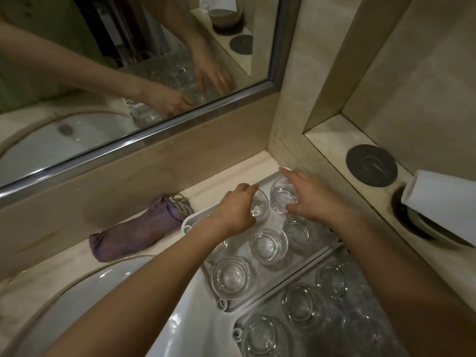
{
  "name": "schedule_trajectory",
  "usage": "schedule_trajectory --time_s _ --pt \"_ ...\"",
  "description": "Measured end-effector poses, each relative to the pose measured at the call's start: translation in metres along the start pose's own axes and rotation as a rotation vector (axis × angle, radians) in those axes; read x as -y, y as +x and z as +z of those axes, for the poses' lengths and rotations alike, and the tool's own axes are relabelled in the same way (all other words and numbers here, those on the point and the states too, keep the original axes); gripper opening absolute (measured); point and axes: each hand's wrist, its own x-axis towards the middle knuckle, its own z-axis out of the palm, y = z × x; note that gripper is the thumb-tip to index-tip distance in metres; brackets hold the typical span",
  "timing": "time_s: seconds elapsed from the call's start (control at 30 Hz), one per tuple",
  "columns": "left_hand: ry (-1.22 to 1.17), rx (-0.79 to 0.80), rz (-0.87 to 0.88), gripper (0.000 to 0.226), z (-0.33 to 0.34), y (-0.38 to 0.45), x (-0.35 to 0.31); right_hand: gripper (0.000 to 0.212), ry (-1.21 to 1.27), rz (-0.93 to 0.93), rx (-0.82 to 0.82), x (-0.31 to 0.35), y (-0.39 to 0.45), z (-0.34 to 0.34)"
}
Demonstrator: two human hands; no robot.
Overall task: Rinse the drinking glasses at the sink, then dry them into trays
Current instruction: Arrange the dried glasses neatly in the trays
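Two white trays sit on the counter right of the sink: the far tray point(198, 216) and the near tray point(238, 333). Both hold several clear drinking glasses. My left hand point(234, 210) grips a glass point(258, 208) at the far end of the far tray. My right hand point(311, 197) holds the neighbouring glass point(282, 198) at the tray's far corner, fingers spread around its rim. Other glasses point(269, 247) stand upright behind my hands in the far tray. Glasses in the near tray point(300, 304) are partly hidden by my right forearm.
A white sink basin point(108, 292) lies at lower left. A folded purple cloth point(136, 231) rests on the counter left of the far tray. A mirror point(128, 60) runs along the back wall. A ledge at right carries a dark round coaster point(371, 165) and a white roll point(443, 199).
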Motion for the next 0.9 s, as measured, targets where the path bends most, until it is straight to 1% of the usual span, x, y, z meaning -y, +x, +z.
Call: schedule_trajectory --time_s 0.1,0.23,0.4,0.5,0.6,0.67,0.73,0.83,0.9 --pt "-0.015 -0.010 0.002 0.084 0.001 0.008 -0.008 0.088 0.004 -0.003 -0.023 -0.004 0.001 -0.002" --pt "-0.022 -0.012 -0.011 0.083 0.002 0.014 -0.016 0.076 -0.137 -0.005 -0.126 -0.004 0.004 -0.002" --pt "-0.050 -0.021 -0.047 0.080 0.003 0.011 -0.024 0.079 -0.140 -0.008 -0.080 -0.015 0.001 0.009" --pt "-0.056 -0.023 -0.044 0.080 0.003 0.013 -0.026 0.075 -0.061 -0.026 -0.113 -0.016 -0.005 0.008" --pt "-0.050 -0.011 -0.042 0.080 0.002 0.014 -0.026 0.065 0.050 -0.018 -0.145 -0.015 -0.017 -0.002" --pt "-0.051 -0.005 -0.037 0.080 0.001 0.014 -0.026 0.060 0.074 -0.006 -0.155 -0.013 -0.034 -0.006" --pt "-0.054 -0.009 -0.033 0.079 0.002 0.014 -0.025 0.066 0.055 0.005 -0.119 -0.008 -0.055 -0.003" --pt "-0.049 -0.020 -0.031 0.079 0.003 0.015 -0.025 0.086 -0.053 0.036 -0.015 0.004 -0.079 0.012" --pt "-0.062 -0.025 -0.024 0.079 0.004 0.014 -0.024 0.086 -0.144 0.031 -0.033 0.008 -0.084 0.020"
